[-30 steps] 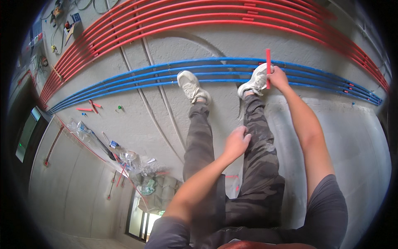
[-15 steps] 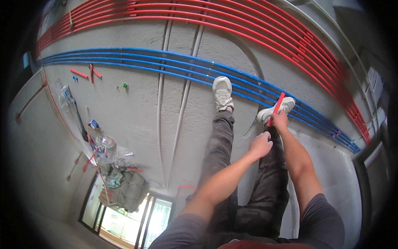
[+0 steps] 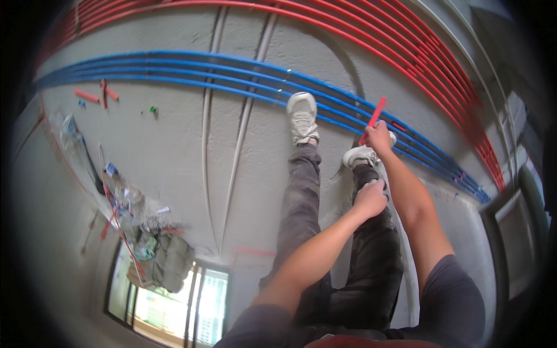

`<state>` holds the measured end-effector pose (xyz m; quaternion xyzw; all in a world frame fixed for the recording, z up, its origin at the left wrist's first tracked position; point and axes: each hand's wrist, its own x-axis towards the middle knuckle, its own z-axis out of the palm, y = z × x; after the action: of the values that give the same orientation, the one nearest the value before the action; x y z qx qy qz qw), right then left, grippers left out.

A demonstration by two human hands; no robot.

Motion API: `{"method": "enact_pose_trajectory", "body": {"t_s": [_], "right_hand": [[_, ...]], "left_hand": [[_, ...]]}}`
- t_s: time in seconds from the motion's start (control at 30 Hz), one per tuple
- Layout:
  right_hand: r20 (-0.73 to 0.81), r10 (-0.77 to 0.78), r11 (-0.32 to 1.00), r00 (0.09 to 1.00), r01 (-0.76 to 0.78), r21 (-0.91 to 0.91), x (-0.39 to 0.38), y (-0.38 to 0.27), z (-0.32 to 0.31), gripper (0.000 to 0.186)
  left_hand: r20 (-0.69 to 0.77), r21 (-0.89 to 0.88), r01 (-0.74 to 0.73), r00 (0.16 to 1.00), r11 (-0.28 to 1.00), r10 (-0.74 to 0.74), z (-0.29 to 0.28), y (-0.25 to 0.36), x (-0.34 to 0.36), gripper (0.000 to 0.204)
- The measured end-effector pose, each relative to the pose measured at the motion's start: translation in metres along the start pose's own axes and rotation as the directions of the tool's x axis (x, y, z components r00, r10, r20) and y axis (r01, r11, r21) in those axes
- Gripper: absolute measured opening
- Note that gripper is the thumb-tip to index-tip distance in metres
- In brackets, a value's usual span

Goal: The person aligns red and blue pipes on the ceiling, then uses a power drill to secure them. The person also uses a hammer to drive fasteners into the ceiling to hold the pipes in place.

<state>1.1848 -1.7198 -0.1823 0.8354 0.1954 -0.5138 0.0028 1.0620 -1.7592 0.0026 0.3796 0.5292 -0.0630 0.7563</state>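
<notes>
My right hand (image 3: 378,138) grips a short red pipe piece (image 3: 380,104), held slanting upward over the blue pipes (image 3: 220,79) near my right white shoe (image 3: 355,155). My left hand (image 3: 369,198) is lower down, against my right shin in dark camouflage trousers, with curled fingers; what they hold, if anything, is hidden. My left shoe (image 3: 302,118) rests across the blue pipe run at centre.
Parallel red pipes (image 3: 325,18) arc along the top. Grey conduits (image 3: 208,151) cross the concrete floor (image 3: 162,116). Red offcuts (image 3: 87,95) and a small green piece (image 3: 154,110) lie left, near plastic bags and grey sacks (image 3: 174,255). A bright doorway (image 3: 210,304) shows lower left.
The view has swung and shifted. Since half a second ago the red piece and my right hand have moved up, away from my left hand, which stays low by the right shin.
</notes>
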Motion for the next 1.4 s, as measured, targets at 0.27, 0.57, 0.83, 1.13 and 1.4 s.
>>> {"method": "enact_pose_trajectory", "body": {"t_s": [0.27,0.57,0.83,1.13,1.4], "right_hand": [[-0.189,-0.027,0.981,0.982,-0.011,-0.195,0.025,0.031,-0.039,0.037],[-0.338,0.063,0.998,0.939,-0.061,0.019,0.106,0.086,-0.132,0.033],[-0.282,-0.033,0.999,0.959,0.026,-0.026,0.162,0.106,-0.138,0.036],[-0.205,-0.016,1.0,0.979,0.014,-0.008,0.181,0.112,-0.132,0.037],[-0.195,0.054,0.989,0.979,-0.08,-0.127,0.175,0.09,-0.141,0.05]], "left_hand": [[0.03,-0.23,0.031,0.999,0.973,-0.025,0.007,-0.012,0.015,0.024],[0.142,-0.157,0.205,0.973,0.966,-0.184,0.036,-0.006,0.012,0.029],[0.157,-0.109,0.268,0.956,0.957,-0.25,0.034,0.034,0.021,0.027],[0.16,-0.012,0.291,0.945,0.957,-0.286,0.041,0.031,0.027,0.028],[0.157,-0.024,0.277,0.95,0.961,-0.27,0.046,0.026,0.026,0.029]]}}
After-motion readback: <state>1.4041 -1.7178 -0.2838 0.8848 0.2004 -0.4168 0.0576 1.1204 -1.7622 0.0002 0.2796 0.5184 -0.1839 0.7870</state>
